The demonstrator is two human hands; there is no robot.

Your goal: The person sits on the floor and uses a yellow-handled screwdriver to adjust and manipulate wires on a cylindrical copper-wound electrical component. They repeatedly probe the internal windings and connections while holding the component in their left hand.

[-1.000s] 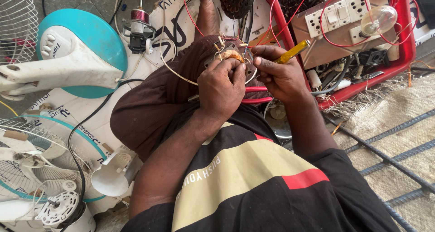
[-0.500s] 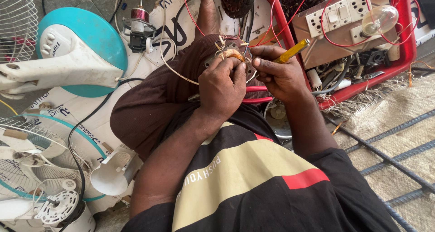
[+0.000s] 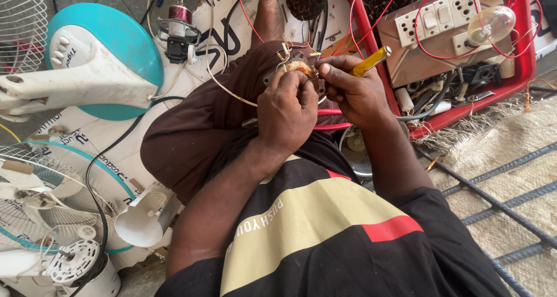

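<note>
Landmark: my raised knee (image 3: pixel 191 128) in dark brown cloth; every place below is told from it.
Motor coil: a small coil (image 3: pixel 299 69) with copper windings and loose wire ends sits at the top of the knee, held between both my hands.
Left hand: my left hand (image 3: pixel 285 114) is closed around the near side of the coil, fingers curled over it, thumb pressing on top.
Right hand: my right hand (image 3: pixel 355 91), just right of the knee top, grips a yellow-handled screwdriver (image 3: pixel 371 60); its tip is at the coil, and the forefinger presses on the coil's edge.
Pliers: red handles (image 3: pixel 332 119) stick out under my right hand, against the knee; the head is hidden.
White wire: a thin wire (image 3: pixel 223 88) curves from the coil across the knee and up past it.
Red tray: beyond the knee to the right, a red tray (image 3: pixel 522 65) holds a switch board (image 3: pixel 441 21), a clear bulb (image 3: pixel 490 24), red wires and small parts.
Fan base: left of the knee lies a white and teal fan base (image 3: pixel 98 65).
Fan guard: below the knee, at the left, a wire fan guard (image 3: pixel 35 216) lies beside a white cone-shaped cover (image 3: pixel 142 218).
Small motor: above the knee's left side stands a small motor (image 3: pixel 177 33) with a red coil.
</note>
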